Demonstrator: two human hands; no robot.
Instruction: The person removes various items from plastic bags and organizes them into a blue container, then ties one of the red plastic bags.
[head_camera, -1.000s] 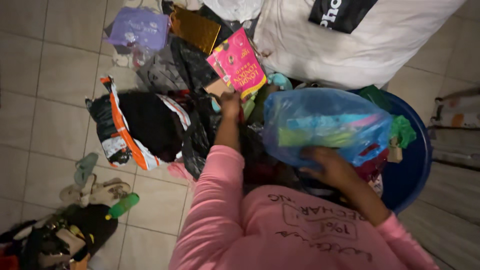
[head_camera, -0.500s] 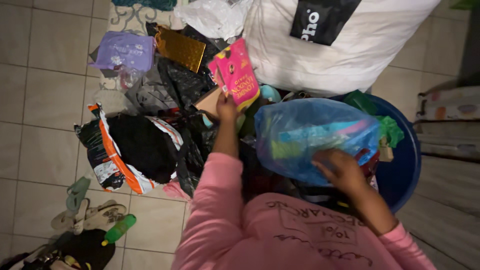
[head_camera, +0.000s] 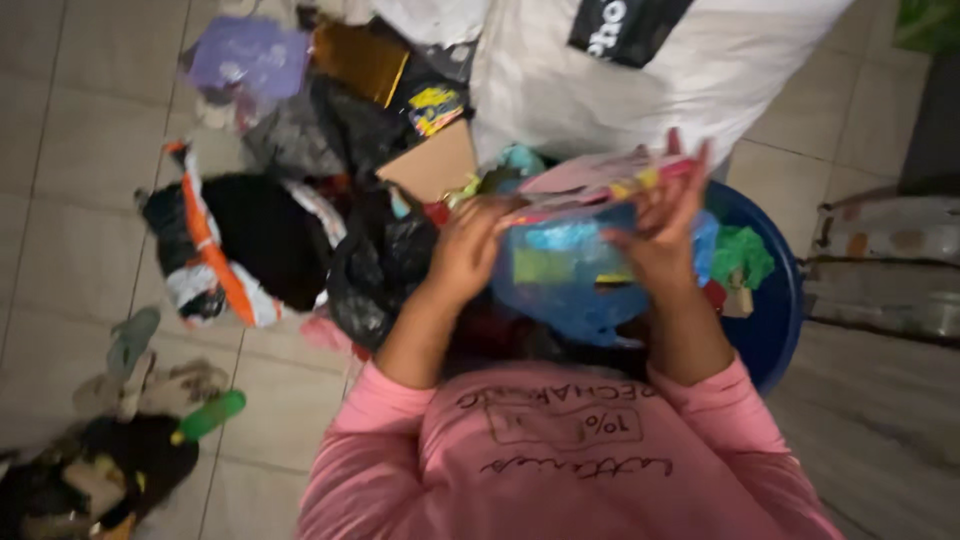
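Both my hands hold a flat pink packet (head_camera: 600, 178) edge-on, just above a blue plastic bag (head_camera: 560, 275). My left hand (head_camera: 468, 250) grips the packet's left end. My right hand (head_camera: 662, 225) grips its right end, fingers raised. The blue bag lies on a heap of things in a blue tub (head_camera: 775, 300). My pink sleeves and shirt fill the bottom of the view.
A big white sack (head_camera: 640, 80) lies behind the tub. On the tile floor to the left are a black-and-orange bag (head_camera: 225, 250), black plastic bags (head_camera: 375, 265), a cardboard piece (head_camera: 435, 165), a purple packet (head_camera: 250, 55), sandals (head_camera: 150, 375) and a green bottle (head_camera: 208, 416).
My left hand brought the pink packet from the back left to over the blue bag. My right hand left the bag and took the packet's other end. The view shifted.
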